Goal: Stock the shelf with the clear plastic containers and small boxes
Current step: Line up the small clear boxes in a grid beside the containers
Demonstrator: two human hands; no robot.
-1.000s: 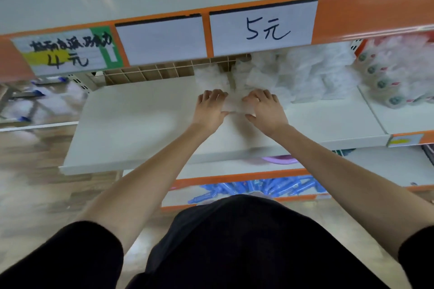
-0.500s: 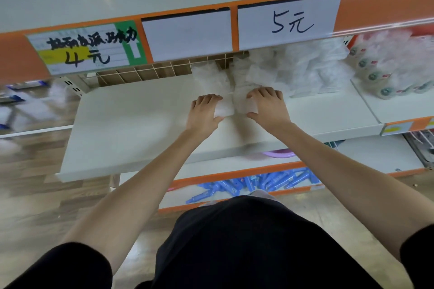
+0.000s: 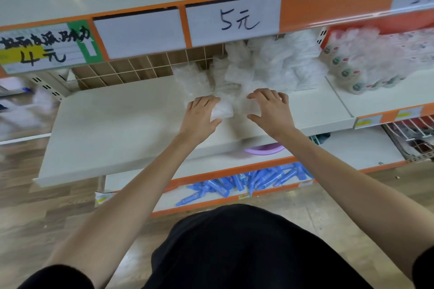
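On the white shelf (image 3: 122, 124) my left hand (image 3: 199, 115) grips a clear plastic container (image 3: 222, 111), with the thumb under it and the fingers over its top. My right hand (image 3: 270, 110) is curled round a second clear container (image 3: 244, 107), which is blurred and hard to make out. Behind both hands a heap of clear plastic containers (image 3: 258, 65) fills the back of the shelf under the "5元" price label (image 3: 234, 21). The two hands are a short way apart.
A wire grid (image 3: 131, 70) backs the shelf on the left. Wrapped bottles (image 3: 366, 63) lie on the shelf to the right. Below are a purple basin (image 3: 263, 149) and blue packets (image 3: 246, 183). A "4元" label (image 3: 44, 49) hangs at the upper left.
Both hands have drawn slightly back toward the shelf's front and apart, each with a clear container. My view has shifted to the right.
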